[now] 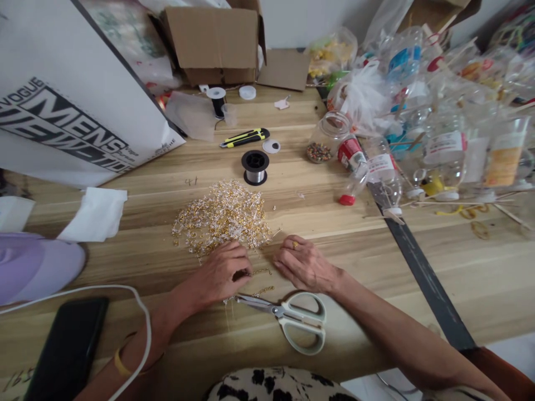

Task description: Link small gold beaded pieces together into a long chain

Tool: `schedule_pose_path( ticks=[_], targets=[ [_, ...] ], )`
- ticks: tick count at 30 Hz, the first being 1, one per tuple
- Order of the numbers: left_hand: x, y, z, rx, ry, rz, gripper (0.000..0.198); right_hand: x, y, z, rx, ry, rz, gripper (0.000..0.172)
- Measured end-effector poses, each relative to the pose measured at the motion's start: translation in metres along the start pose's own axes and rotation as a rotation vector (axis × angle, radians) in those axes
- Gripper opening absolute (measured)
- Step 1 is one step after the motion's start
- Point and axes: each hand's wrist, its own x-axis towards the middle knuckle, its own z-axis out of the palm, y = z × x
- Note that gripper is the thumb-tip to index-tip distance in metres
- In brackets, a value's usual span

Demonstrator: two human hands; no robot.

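Left fingers [242, 265]: curled, near edge of the bead pile [225, 217]; whether clamped, cannot tell;
Right fingers [285, 260]: bunched together; hold hidden, cannot tell;
Bead pile: one, on the desk [334, 225];
Gold chains [264, 291]: two; one between left and right fingers, one beside the scissors [301, 320];
Scissors: one pair;
Spools [255, 167]: two

On the table [376, 267], the bead pile [225, 214] lies just beyond the left hand [225, 273], with the wire spool [255, 168] and box cutter [244, 137] farther back. The scissors [276, 311] lie nearer the person, between the forearms. A phone [69, 345] lies to the left; plastic bottles [445, 147] crowd the far right.
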Motion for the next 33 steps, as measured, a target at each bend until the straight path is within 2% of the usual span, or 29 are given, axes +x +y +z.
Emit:
schedule_pose_path(
  ticks=[4, 7, 11, 13, 16, 18, 21, 23, 30, 33],
  targets=[
    [-0.001, 0.001, -0.002, 0.006, -0.036, 0.007, 0.018, -0.002, 0.003, 0.0, 0.038, 0.023, 0.045, 0.014],
    [0.0, 0.003, -0.002, 0.023, -0.04, -0.012, 0.018, -0.003, 0.004, -0.003, 0.155, 0.079, 0.159, 0.01],
    [0.004, 0.007, 0.002, 0.063, 0.052, -0.037, 0.016, -0.001, 0.005, -0.006, 0.327, 0.216, 0.364, 0.008],
    [0.008, 0.01, 0.004, 0.088, 0.131, -0.056, 0.016, -0.001, 0.005, -0.006, 0.337, 0.243, 0.406, 0.008],
    [0.016, 0.016, 0.006, 0.16, 0.213, -0.083, 0.018, -0.001, 0.004, -0.005, 0.274, 0.216, 0.327, 0.008],
    [0.022, 0.02, 0.008, 0.216, 0.209, -0.097, 0.019, -0.003, 0.002, -0.003, 0.215, 0.183, 0.245, 0.008],
    [0.031, 0.025, 0.014, 0.259, 0.175, -0.148, 0.016, -0.005, -0.002, -0.001, 0.142, 0.17, 0.198, 0.008],
    [0.037, 0.026, 0.018, 0.3, 0.197, -0.177, 0.015, -0.005, -0.004, 0.0, 0.122, 0.17, 0.182, 0.01],
    [0.064, 0.013, 0.019, 0.32, 0.361, -0.25, 0.012, -0.003, -0.006, 0.0, 0.084, 0.182, 0.103, 0.008],
    [0.08, 0.006, 0.016, 0.362, 0.35, -0.276, 0.013, -0.003, -0.006, 0.0, 0.089, 0.18, 0.095, 0.008]
  ],
)
